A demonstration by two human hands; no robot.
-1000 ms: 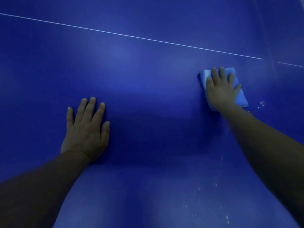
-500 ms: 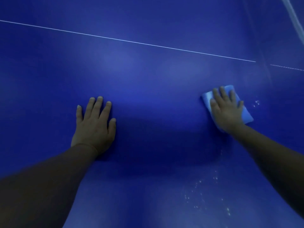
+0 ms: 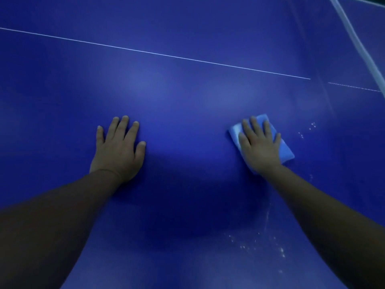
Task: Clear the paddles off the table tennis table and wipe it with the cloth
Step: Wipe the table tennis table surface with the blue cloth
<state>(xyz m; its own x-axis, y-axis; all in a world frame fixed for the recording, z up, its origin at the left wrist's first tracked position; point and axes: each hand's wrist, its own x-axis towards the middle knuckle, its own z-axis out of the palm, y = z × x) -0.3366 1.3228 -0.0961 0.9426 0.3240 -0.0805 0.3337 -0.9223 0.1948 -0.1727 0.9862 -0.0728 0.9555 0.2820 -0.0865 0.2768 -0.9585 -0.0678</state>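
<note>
Head view: wiping step. Right hand [image 3: 260,146] presses the folded blue cloth [image 3: 284,150] flat-fingered on the table tennis table [image 3: 187,90]; left hand [image 3: 118,147] braces flat, holding nothing. Next, probably the white specks [image 3: 258,243] near the right forearm.

The left hand [image 3: 117,150] lies flat on the desk [image 3: 187,101]. Well apart to its right, the right hand [image 3: 260,148] lies on the cloth [image 3: 284,150], which lies on the desk. A thin line [image 3: 156,53] runs across the desk behind both hands.

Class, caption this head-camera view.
Right hand presses a blue cloth flat on the blue table; left hand rests beside.
</note>
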